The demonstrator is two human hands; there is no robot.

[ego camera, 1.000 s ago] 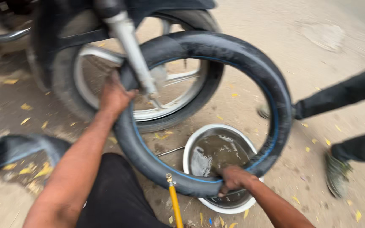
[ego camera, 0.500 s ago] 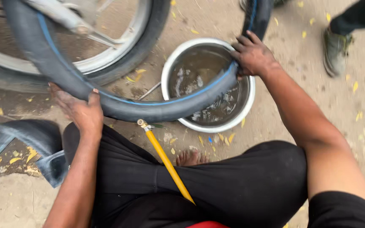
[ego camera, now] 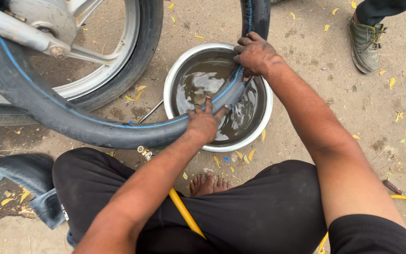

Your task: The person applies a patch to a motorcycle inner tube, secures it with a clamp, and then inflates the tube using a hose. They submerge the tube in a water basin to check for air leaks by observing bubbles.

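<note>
Inner tube (ego camera: 71,120), black rubber with a thin blue line along it, curving from the upper left of the view down across the ground and up again at the top centre, its lowest bend dipped into a round metal basin (ego camera: 264,120) of murky water. Left hand (ego camera: 205,122) pressing on the tube at the basin's near side, fingers spread over the rubber, thumb toward the water; right hand (ego camera: 255,54) gripping the tube at the basin's far rim, fingers curled around it. Brass valve stem (ego camera: 144,152) projecting from the tube just below the left forearm, joined to a yellow hose (ego camera: 184,211) that runs down across the person's lap. Person squatting in black trousers (ego camera: 269,207), one bare foot (ego camera: 207,182) showing between the knees, just beside the basin. Motorcycle wheel (ego camera: 132,61) with a silver alloy rim standing behind the tube at upper left, touching the dirt ground (ego camera: 353,108). Loose black tyre (ego camera: 15,176) lying at the lower left beside the knee. Another person's shoe (ego camera: 365,42) and dark trouser leg at the upper right, well apart from the basin. Small yellow leaves scattered over the ground.
</note>
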